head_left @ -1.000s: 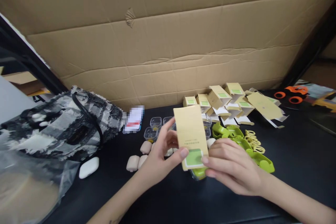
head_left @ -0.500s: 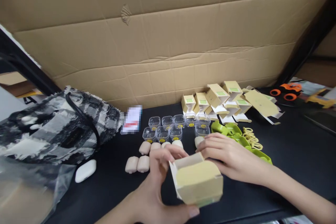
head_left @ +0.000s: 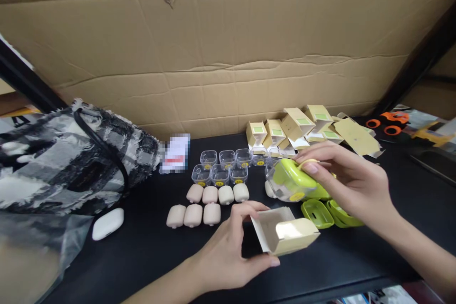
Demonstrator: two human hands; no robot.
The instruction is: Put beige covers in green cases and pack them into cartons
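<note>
My left hand grips a small pale-yellow cardboard box by its sides, its open end showing the inside. Just above the box, my right hand pinches a small clear plastic container with a bright green lid and a pale-yellow ring at the lid. A round yellow sticker is on the container's wall. Loose green lids lie below my right hand, partly covered by it. Left of the container stand several clear cups with yellow stickers, and rounded pinkish and off-white pieces in rows.
Several yellow boxes stand at the back, with a flattened one beside them. An orange-wheeled toy sits at far right. To the left are a checked bag, a white case and clear plastic. Cardboard forms the back wall.
My right hand has risen from the table and now holds the green-lidded container. The box in my left hand has moved slightly right and turned, so its inside shows.
</note>
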